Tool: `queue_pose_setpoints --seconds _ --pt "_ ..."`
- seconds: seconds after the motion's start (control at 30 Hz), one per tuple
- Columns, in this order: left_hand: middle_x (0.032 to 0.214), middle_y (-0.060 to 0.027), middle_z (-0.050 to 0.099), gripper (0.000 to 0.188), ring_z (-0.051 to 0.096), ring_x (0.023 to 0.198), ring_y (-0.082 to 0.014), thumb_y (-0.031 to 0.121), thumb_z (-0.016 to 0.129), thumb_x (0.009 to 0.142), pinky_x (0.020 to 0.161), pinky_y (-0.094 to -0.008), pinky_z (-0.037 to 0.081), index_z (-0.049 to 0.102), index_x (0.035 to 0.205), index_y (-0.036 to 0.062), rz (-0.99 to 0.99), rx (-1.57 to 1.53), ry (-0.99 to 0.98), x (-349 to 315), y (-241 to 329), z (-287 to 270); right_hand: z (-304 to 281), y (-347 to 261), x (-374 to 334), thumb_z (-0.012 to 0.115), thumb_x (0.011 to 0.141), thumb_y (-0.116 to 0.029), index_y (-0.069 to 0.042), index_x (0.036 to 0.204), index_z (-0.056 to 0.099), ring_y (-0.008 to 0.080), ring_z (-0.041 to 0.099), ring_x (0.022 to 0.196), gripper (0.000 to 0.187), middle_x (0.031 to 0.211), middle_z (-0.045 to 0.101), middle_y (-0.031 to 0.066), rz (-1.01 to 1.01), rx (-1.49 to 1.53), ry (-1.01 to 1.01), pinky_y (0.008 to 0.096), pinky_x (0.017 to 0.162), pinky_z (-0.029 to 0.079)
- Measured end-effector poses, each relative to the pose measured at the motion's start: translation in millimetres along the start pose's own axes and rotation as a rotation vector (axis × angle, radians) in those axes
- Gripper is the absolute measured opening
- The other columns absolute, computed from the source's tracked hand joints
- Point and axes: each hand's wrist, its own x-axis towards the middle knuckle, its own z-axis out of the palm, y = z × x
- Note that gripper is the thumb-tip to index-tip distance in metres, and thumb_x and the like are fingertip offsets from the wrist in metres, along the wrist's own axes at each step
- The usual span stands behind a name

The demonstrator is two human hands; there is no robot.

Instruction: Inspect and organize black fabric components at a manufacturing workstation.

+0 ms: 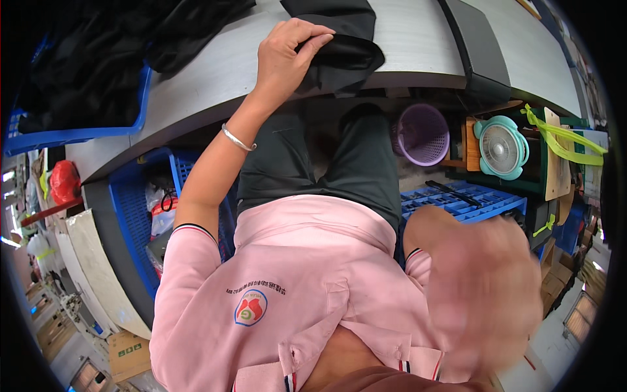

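left hand (287,55) has its grip clamped on the black cloth (343,49) at the near edge of the grey tabletop (418,39). right hand (486,287), blurred near the camera: grip cannot be told. likely gathering the cloth; next calls for a firmer hold.

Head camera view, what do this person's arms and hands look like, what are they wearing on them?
Both arms are bare below short pink sleeves with dark, white and red striped cuffs. The left hand is ungloved, with a thin silver bangle at the wrist. The right hand is a close, blurred shape, so no details can be made out.
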Motion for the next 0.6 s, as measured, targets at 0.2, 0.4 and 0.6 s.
queue_pose_setpoints --seconds 0.2,0.4,0.6 --pt "0.086 -0.0072 0.069 0.005 0.065 0.079 -0.0206 0.007 0.071 0.086 0.071 -0.0297 0.051 0.072 0.09 0.0035 0.023 -0.256 -0.053 -15.9 49.5 1.2 77.6 111.7 -76.8 0.054 0.08 0.01 0.004 0.095 0.061 0.0383 0.064 0.092 0.017 0.1 0.064 0.0195 0.669 -0.409 -0.086 0.0463 0.074 0.052" --pt "0.086 -0.0075 0.067 0.004 0.063 0.08 -0.0248 0.009 0.07 0.087 0.071 -0.0339 0.051 0.07 0.087 0.0054 0.14 -0.419 -0.36 -74.4 105.4 33.2 69.9 164.8 -148.9 0.059 0.086 -0.006 -0.002 0.106 0.058 0.0339 0.062 0.096 0.02 0.109 0.062 0.0224 0.89 -0.224 -0.395 0.0417 0.073 0.049" --pt "0.104 -0.0088 0.068 0.022 0.06 0.1 -0.0261 0.017 0.072 0.087 0.087 -0.0368 0.048 0.07 0.104 0.0051 0.041 -0.584 -0.479 -110.1 122.2 37.3 79.8 217.0 -137.7 0.056 0.095 -0.016 -0.003 0.125 0.056 0.0256 0.06 0.109 0.032 0.122 0.061 0.017 1.275 1.192 0.841 0.0356 0.09 0.049"
